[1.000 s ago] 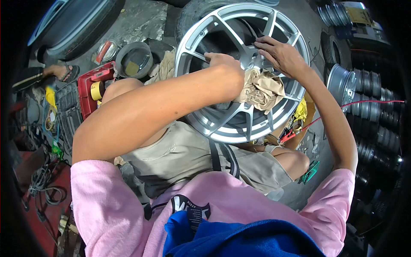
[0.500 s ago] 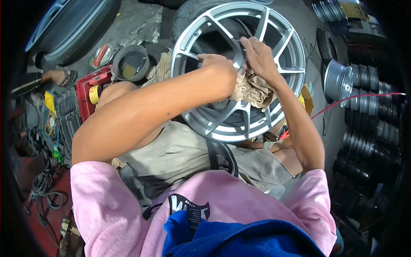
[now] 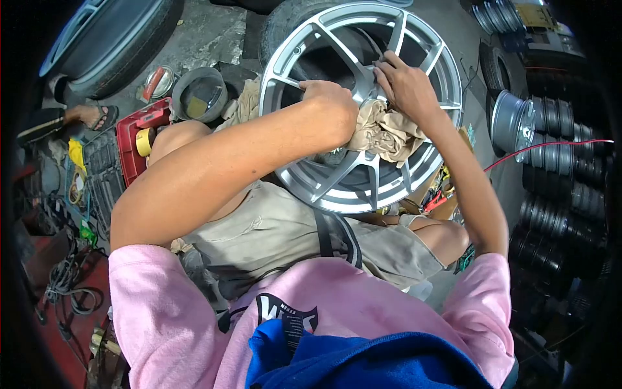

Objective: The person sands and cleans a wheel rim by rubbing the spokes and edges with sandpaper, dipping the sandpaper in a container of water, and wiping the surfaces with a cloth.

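Silver multi-spoke alloy wheel (image 3: 364,83) beyond seated person's lap, far edge over a tyre (image 3: 275,39). Crumpled beige cloth (image 3: 389,133) across hub area. Against half a second ago: right hand (image 3: 411,94) sits further right, drawn off the hub centre; left hand (image 3: 327,97) about unchanged. Right: fingers bent, tips by a spoke; cannot tell if they pinch anything. Left: curled, knuckles up, most fingertips hidden; hold unclear. Floor (image 3: 207,32) grey, stained. Leftward: bowl (image 3: 179,91), red case (image 3: 152,111), another person's sandalled foot (image 3: 91,118). Right: stacked rims (image 3: 551,117). Pink shirt (image 3: 363,298): black patch (image 3: 304,321), large white M-like letter; smaller print illegible.
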Tool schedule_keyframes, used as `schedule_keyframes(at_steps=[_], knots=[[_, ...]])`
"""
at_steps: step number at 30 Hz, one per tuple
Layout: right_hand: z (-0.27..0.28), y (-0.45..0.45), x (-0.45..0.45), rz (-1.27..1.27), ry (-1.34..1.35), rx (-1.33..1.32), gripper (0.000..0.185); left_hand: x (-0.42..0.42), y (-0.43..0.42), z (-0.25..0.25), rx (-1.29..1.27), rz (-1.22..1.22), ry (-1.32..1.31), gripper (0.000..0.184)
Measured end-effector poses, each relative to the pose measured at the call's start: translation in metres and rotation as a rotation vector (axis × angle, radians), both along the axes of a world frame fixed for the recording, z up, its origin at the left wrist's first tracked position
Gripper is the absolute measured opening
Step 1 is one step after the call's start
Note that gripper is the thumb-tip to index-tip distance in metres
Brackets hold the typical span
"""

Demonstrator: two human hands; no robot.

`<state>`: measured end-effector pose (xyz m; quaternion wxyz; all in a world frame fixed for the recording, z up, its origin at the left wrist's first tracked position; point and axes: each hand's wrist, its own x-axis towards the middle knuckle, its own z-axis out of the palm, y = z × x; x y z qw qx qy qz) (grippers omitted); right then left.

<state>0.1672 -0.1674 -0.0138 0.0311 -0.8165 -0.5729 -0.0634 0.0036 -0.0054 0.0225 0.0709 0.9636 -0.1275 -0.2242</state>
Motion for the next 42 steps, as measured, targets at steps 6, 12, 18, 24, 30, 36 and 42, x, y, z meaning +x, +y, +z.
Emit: schedule_keyframes(at_steps=[6,12,18,24,30,36,42], knots=[[-0.002,0.033,-0.023,-0.286,0.322,0.275,0.037,-0.003,0.006,-0.007,-0.026,-0.04,-0.036,0.02],[0.034,0.029,-0.012,-0.557,1.144,0.655,0.049,0.0,0.007,-0.008,-0.045,0.022,-0.046,0.02],[-0.028,-0.006,-0.022,-0.011,-0.29,0.339,0.017,-0.003,0.007,-0.011,-0.046,-0.005,-0.106,0.023],[-0.043,0.058,-0.041,-0.388,0.257,0.435,0.029,-0.003,-0.001,-0.011,-0.074,-0.023,-0.116,0.027],[-0.044,0.032,-0.057,-0.256,0.096,0.641,0.021,-0.009,0.009,-0.012,-0.134,0.03,-0.082,0.032],[-0.04,0.11,-0.044,-0.112,0.214,0.737,0.019,0.0,0.002,-0.003,-0.061,0.026,0.006,0.038],[-0.055,0.021,-0.045,-0.077,0.017,0.662,0.022,0.008,0.025,0.016,-0.157,0.152,0.01,0.044]])
